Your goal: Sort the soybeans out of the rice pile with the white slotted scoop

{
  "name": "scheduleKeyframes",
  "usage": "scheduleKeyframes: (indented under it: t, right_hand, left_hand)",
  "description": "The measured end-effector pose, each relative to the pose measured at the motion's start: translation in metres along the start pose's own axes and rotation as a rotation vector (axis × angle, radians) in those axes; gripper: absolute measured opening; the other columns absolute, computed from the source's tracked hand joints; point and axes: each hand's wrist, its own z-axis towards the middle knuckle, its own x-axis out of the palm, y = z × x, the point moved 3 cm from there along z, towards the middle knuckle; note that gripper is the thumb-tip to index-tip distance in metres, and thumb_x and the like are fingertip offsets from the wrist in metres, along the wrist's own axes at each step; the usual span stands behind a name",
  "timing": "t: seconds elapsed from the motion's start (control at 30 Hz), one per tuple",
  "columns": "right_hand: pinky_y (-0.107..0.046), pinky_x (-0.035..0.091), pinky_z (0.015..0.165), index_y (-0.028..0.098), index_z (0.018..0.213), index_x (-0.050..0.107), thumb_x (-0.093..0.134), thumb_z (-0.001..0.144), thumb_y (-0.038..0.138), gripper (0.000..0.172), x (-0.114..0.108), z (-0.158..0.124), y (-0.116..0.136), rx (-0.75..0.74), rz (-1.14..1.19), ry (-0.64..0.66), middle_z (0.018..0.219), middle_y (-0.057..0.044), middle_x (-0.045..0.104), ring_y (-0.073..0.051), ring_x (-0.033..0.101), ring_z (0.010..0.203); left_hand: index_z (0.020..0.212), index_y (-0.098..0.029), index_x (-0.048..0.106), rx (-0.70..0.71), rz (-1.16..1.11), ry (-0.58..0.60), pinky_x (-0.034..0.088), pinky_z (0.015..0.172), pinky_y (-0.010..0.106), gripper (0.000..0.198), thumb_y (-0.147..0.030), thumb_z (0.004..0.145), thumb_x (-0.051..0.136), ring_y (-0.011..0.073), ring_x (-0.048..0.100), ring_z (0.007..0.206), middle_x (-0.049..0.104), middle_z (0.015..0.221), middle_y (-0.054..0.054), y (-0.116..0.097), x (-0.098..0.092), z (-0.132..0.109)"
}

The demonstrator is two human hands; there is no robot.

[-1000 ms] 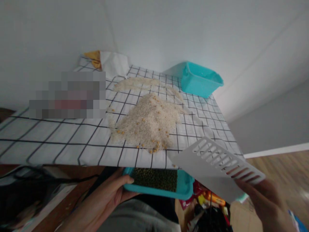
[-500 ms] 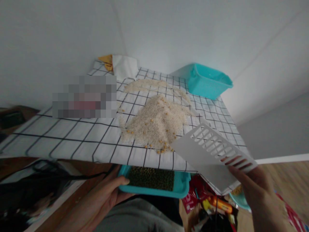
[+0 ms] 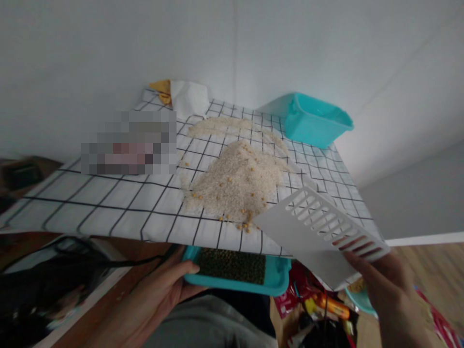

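My left hand [image 3: 174, 280] grips the left end of a teal tray [image 3: 239, 286] just below the table's front edge. Dark green pellets [image 3: 232, 266] lie in that tray. In my right hand [image 3: 384, 270] is a white slotted plate [image 3: 308, 237], held by its slotted right part and tilted over the table's front right edge. The plate's left corner reaches the near right side of a pale, grainy heap [image 3: 239, 179] on the checked cloth. Small yellow-brown balls [image 3: 247, 226] are scattered on the heap and along its near side.
A teal bin [image 3: 315, 123] stands at the checked table's [image 3: 119, 205] back right. A white bag [image 3: 189, 99] and a yellow item [image 3: 163, 92] lie at the back left, near a blurred-out patch. Colourful packages [image 3: 329, 309] and a teal bowl [image 3: 362, 299] are below, right.
The view has shifted slightly. The plate's left corner has moved a little left against the heap, near the yellow-brown balls. My left hand still holds the tray.
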Motion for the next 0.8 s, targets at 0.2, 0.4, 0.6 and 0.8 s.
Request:
scheduleKeyframes:
  t: [0.2,0.4,0.6,0.8]
  right_hand:
    - [-0.040,0.065,0.076,0.021,0.093,0.089,0.080,0.083,0.039,0.023,0.011,0.001,0.003,0.035,0.036,0.039,0.087,-0.009,0.085,-0.039,0.081,0.087]
    - [-0.037,0.064,0.071,0.022,0.092,0.089,0.079,0.085,0.037,0.020,0.015,0.005,0.008,0.034,0.012,0.084,0.086,-0.008,0.085,-0.037,0.081,0.084]
    - [-0.029,0.062,0.066,0.024,0.092,0.089,0.077,0.087,0.031,0.014,0.022,0.008,0.020,0.004,0.020,0.126,0.090,-0.006,0.086,-0.030,0.081,0.081]
    - [-0.031,0.064,0.073,0.024,0.092,0.089,0.080,0.085,0.029,0.012,0.025,0.010,0.022,-0.009,0.056,0.176,0.094,-0.007,0.086,-0.032,0.082,0.086]
  left_hand:
    - [0.131,-0.025,0.065,0.017,-0.008,0.061,0.058,0.112,0.035,0.055,-0.012,0.079,0.075,0.0268,0.063,0.137,0.072,0.139,0.004,0.000,-0.007,0.002]
    - [0.114,-0.021,0.072,0.009,0.002,0.007,0.063,0.104,0.038,0.041,-0.017,0.074,0.083,0.0321,0.069,0.128,0.076,0.129,0.009,0.005,-0.021,0.010]
    - [0.110,-0.018,0.068,0.074,0.052,0.059,0.065,0.099,0.035,0.031,-0.017,0.080,0.076,0.0283,0.070,0.126,0.076,0.128,0.008,0.002,-0.030,0.019]
    - [0.117,-0.021,0.066,0.057,0.015,0.050,0.064,0.103,0.038,0.037,-0.015,0.082,0.074,0.0270,0.073,0.121,0.077,0.128,0.005,0.003,-0.032,0.017]
